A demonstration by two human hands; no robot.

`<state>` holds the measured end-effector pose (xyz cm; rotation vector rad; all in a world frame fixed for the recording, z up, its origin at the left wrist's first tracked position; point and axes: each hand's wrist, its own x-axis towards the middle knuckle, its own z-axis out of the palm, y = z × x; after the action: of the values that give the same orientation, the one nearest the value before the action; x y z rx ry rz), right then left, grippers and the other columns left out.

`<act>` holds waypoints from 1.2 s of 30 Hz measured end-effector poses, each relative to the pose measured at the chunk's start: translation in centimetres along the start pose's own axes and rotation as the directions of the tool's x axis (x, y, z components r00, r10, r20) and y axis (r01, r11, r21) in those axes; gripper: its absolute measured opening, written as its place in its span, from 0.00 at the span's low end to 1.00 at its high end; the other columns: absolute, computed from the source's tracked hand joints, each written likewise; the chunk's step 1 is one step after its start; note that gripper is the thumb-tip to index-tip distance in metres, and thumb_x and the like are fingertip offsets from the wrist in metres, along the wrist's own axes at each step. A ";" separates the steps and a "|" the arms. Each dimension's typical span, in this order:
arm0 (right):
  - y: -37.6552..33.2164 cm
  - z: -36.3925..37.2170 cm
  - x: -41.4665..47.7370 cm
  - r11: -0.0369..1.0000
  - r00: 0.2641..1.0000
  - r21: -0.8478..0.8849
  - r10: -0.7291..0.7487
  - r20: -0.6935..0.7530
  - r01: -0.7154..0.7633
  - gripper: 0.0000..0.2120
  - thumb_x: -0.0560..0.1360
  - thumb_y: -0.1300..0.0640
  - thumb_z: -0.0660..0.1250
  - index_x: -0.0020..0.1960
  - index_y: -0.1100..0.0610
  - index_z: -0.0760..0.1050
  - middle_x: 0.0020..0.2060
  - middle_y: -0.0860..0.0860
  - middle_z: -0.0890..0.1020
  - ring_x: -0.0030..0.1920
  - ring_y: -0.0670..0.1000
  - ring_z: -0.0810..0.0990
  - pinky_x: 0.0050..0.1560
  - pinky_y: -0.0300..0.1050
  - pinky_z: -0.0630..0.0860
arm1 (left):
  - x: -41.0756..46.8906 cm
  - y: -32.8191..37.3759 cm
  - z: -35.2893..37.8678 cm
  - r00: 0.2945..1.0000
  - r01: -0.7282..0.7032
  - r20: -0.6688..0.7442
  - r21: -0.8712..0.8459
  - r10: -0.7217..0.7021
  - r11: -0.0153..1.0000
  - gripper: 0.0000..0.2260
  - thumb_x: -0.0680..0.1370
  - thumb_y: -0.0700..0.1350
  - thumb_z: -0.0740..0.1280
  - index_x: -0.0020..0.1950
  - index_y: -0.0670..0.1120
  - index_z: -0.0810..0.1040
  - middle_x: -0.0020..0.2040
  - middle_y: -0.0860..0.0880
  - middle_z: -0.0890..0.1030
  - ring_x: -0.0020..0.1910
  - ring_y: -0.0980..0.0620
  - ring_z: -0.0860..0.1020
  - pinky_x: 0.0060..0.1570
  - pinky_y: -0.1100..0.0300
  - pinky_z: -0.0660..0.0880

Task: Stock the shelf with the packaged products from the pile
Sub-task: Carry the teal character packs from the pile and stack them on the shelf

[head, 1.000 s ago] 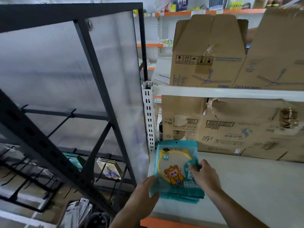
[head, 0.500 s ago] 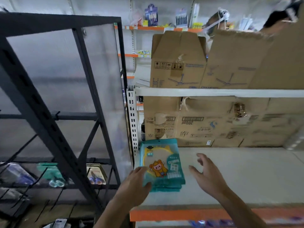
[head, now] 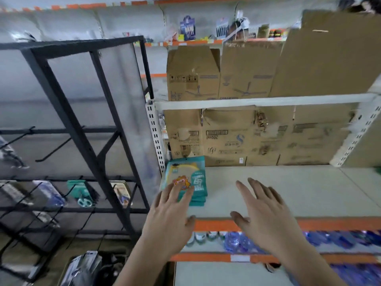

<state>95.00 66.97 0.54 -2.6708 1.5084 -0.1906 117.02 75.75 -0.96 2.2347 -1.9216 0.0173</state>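
I've let go of the packets, now lying flat on the shelf just beyond my left hand and left of my right hand, both spread empty, so this batch looks stocked.

Teal, orange, brown and black

The stacked packages are teal with a yellow band and an orange cartoon figure; the shelf is pale grey with an orange front edge; the cardboard boxes are brown with dark fan drawings; the rack is black.
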 end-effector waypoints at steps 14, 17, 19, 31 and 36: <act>-0.3 0.7 -11.6 0.998 0.999 0.057 0.034 0.014 -0.035 0.35 0.76 0.35 0.54 0.79 0.48 0.62 0.78 0.51 0.64 0.79 0.57 0.60 0.77 0.55 0.60 | -10.4 4.1 -1.9 0.998 0.061 0.032 0.005 -0.061 0.998 0.30 0.81 0.60 0.59 0.81 0.58 0.53 0.82 0.55 0.54 0.81 0.51 0.50 0.78 0.50 0.56; -1.5 -0.3 -13.6 0.995 0.996 0.043 0.090 -0.006 -0.090 0.34 0.76 0.35 0.54 0.79 0.48 0.61 0.78 0.51 0.64 0.80 0.56 0.60 0.77 0.54 0.59 | -11.0 4.2 -3.1 1.000 0.003 0.018 -0.011 -0.003 1.000 0.30 0.81 0.61 0.58 0.81 0.58 0.51 0.82 0.55 0.52 0.81 0.51 0.49 0.79 0.51 0.53; -1.9 -0.8 -14.4 0.993 0.993 0.022 0.119 -0.023 -0.118 0.34 0.78 0.36 0.55 0.80 0.48 0.59 0.79 0.51 0.63 0.80 0.55 0.58 0.77 0.53 0.57 | -11.0 4.3 -3.5 0.999 -0.039 0.013 -0.006 0.039 0.999 0.31 0.82 0.61 0.58 0.82 0.58 0.50 0.82 0.54 0.51 0.82 0.51 0.48 0.79 0.50 0.52; 4.0 -2.2 -21.5 0.936 0.936 -0.014 0.352 -0.021 -0.352 0.36 0.80 0.37 0.54 0.83 0.48 0.48 0.83 0.52 0.49 0.82 0.53 0.45 0.80 0.51 0.43 | -9.6 13.2 -1.4 0.930 -0.362 0.026 -0.080 0.365 0.929 0.29 0.82 0.60 0.57 0.81 0.58 0.49 0.82 0.53 0.50 0.82 0.48 0.47 0.80 0.48 0.51; 9.6 -2.2 -24.4 0.862 0.864 -0.054 0.502 -0.046 -0.504 0.34 0.74 0.37 0.60 0.77 0.49 0.67 0.76 0.53 0.69 0.76 0.56 0.67 0.75 0.55 0.62 | -7.5 20.5 0.7 0.876 -0.475 0.061 -0.054 0.478 0.878 0.29 0.82 0.60 0.56 0.81 0.56 0.51 0.82 0.52 0.52 0.81 0.47 0.50 0.80 0.48 0.52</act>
<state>74.11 82.90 -0.27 -2.2114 2.1867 -0.1500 95.63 80.15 0.19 1.6999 -2.4410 -0.0299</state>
